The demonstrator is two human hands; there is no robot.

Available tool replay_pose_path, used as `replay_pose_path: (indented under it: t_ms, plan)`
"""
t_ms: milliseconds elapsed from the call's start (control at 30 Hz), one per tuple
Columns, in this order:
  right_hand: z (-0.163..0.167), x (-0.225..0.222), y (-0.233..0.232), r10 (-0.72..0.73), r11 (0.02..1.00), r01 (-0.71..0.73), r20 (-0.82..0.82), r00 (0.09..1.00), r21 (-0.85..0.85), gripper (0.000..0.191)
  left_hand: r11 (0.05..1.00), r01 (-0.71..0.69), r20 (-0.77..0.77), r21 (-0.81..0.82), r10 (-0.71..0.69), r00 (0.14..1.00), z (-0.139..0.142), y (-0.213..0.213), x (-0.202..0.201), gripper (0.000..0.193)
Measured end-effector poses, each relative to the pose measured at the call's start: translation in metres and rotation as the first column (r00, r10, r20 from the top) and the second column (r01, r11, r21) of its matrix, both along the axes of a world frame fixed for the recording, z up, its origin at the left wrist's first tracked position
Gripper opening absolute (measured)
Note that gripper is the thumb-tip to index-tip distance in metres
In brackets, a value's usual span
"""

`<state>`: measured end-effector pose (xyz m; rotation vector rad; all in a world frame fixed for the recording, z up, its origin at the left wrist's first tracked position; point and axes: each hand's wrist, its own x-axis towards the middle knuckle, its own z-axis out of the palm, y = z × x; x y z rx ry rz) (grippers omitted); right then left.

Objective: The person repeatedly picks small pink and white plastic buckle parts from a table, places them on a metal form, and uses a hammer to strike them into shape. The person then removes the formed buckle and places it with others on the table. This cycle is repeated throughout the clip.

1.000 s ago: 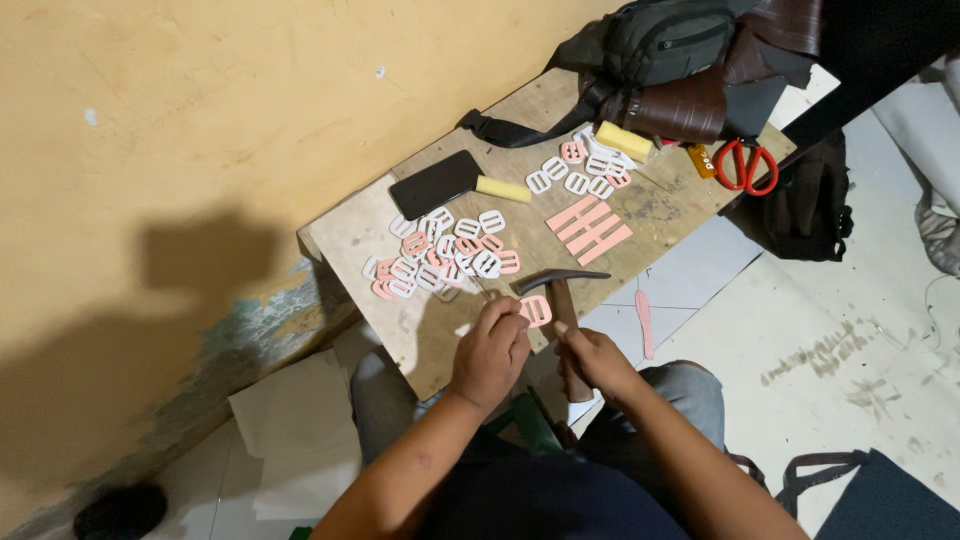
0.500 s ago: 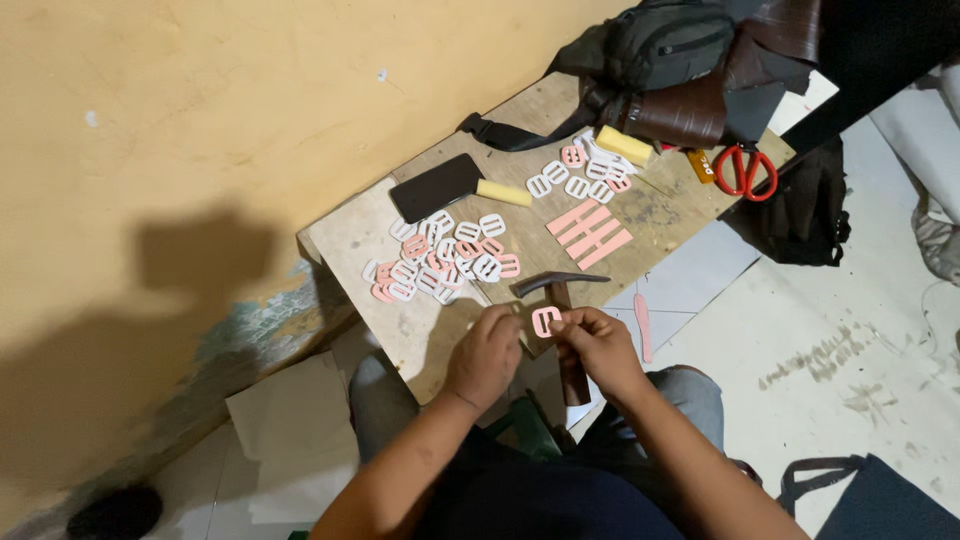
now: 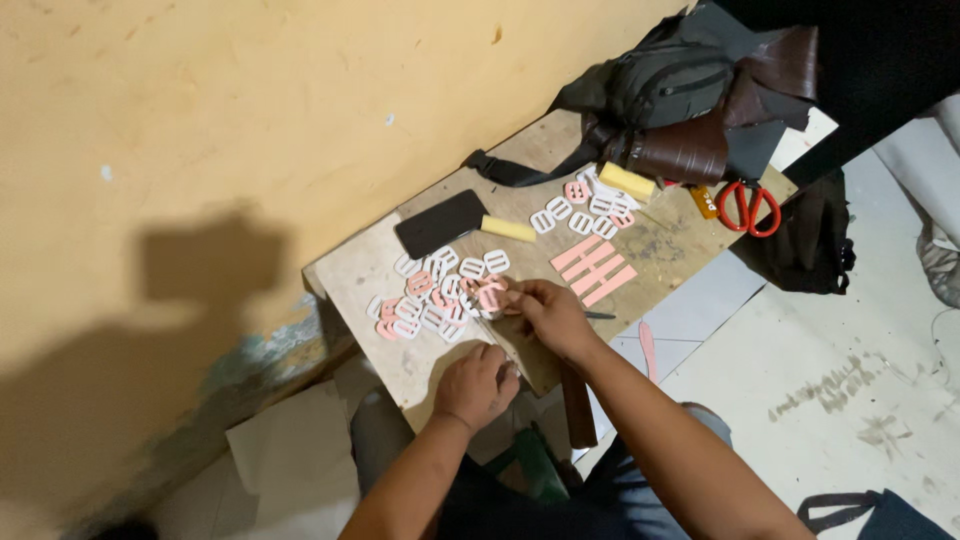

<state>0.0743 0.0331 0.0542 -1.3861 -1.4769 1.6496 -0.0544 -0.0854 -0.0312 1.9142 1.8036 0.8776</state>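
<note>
A pile of white and pink plastic slide buckles (image 3: pixel 428 298) lies on the left part of a worn wooden board (image 3: pixel 385 352). My right hand (image 3: pixel 548 312) reaches into the pile's right edge, fingertips pinched on a pink buckle (image 3: pixel 490 297). Curled into a loose fist, my left hand (image 3: pixel 480 385) rests at the board's near edge; nothing shows inside it. A brown hammer handle (image 3: pixel 577 405) pokes out below my right forearm.
A black flat tool with a yellow handle (image 3: pixel 442 222), several pink strips (image 3: pixel 594 268), more buckles (image 3: pixel 585 207), a yellow block (image 3: pixel 627 181), red scissors (image 3: pixel 748 207) and a dark bag (image 3: pixel 668 82) are on the board. The yellow wall (image 3: pixel 250 120) stands behind.
My right hand has left the spot by the board's near edge and reached left to the buckle pile. My left hand stayed near the edge and closed into a fist.
</note>
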Motion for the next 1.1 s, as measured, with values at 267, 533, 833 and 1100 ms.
replay_pose_path:
  t_ms: [267,533,833,1100]
  plan:
    - [0.006,0.040,0.075,-0.345,0.712,-0.158,0.537,0.769,0.684,0.029,0.994,-0.003,0.024,-0.106,0.006,1.000,0.003,0.005,0.002,0.023]
    - [0.022,0.036,0.107,-0.284,0.695,-0.374,0.711,0.643,0.615,0.043,0.987,0.014,0.005,-0.161,-0.014,1.000,-0.001,0.008,-0.001,0.026]
    - [0.012,0.039,0.111,-0.307,0.697,-0.223,0.565,0.766,0.681,0.017,0.989,0.011,0.021,-0.148,-0.008,1.000,-0.001,0.010,-0.002,0.026]
    - [-0.021,0.058,0.012,-0.226,0.974,0.223,-0.056,0.973,-0.044,0.015,0.998,-0.024,0.000,-0.064,0.024,1.000,-0.008,0.010,0.000,0.025]
